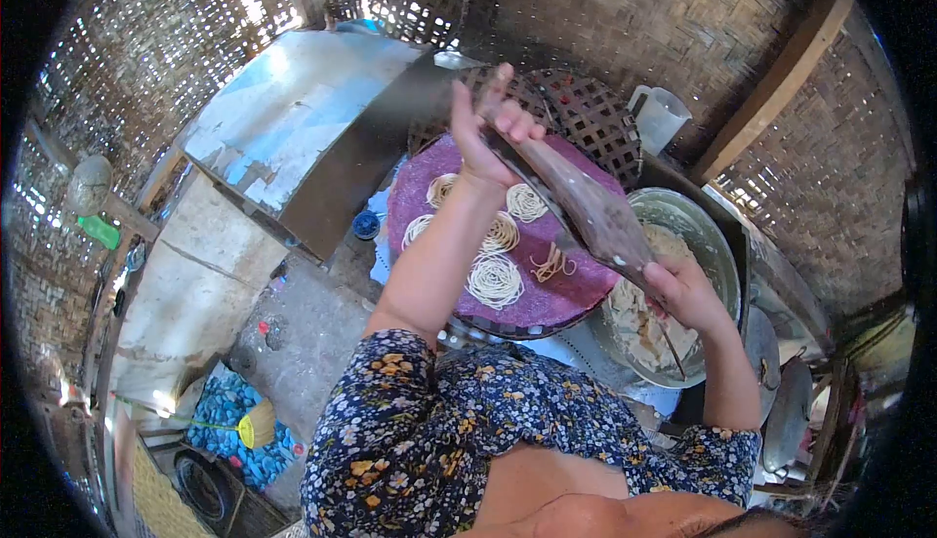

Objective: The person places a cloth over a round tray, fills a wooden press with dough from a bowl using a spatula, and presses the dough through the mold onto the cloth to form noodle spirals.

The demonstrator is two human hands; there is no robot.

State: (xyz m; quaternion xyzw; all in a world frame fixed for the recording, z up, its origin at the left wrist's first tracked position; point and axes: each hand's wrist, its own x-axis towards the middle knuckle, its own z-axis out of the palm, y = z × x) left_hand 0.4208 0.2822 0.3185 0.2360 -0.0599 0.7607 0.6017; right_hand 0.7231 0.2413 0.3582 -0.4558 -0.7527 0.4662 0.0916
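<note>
A long, worn wooden tool (590, 208) slants between my hands, above a purple sheet and a bowl. At its upper end, my left hand (496, 133) has some fingers curled over the wood while the thumb and one finger stick out. My right hand (688, 294) grips the lower end, and a thin stick (670, 345) points down below it. Coiled strands of dough (495, 279) lie in several rounds on the purple sheet (576, 304), beside a small loose tangle (553, 263). Under my right hand, a large bowl (727, 275) holds pale, sticky dough (634, 328).
Dark woven trays (595, 114) lean behind the purple sheet, near a clear plastic jug (661, 119). To the left stands a box-like block with a blue-white top (293, 99). A blue bottle cap (366, 225) sits beside it. Woven walls and a wooden beam (781, 79) enclose the space.
</note>
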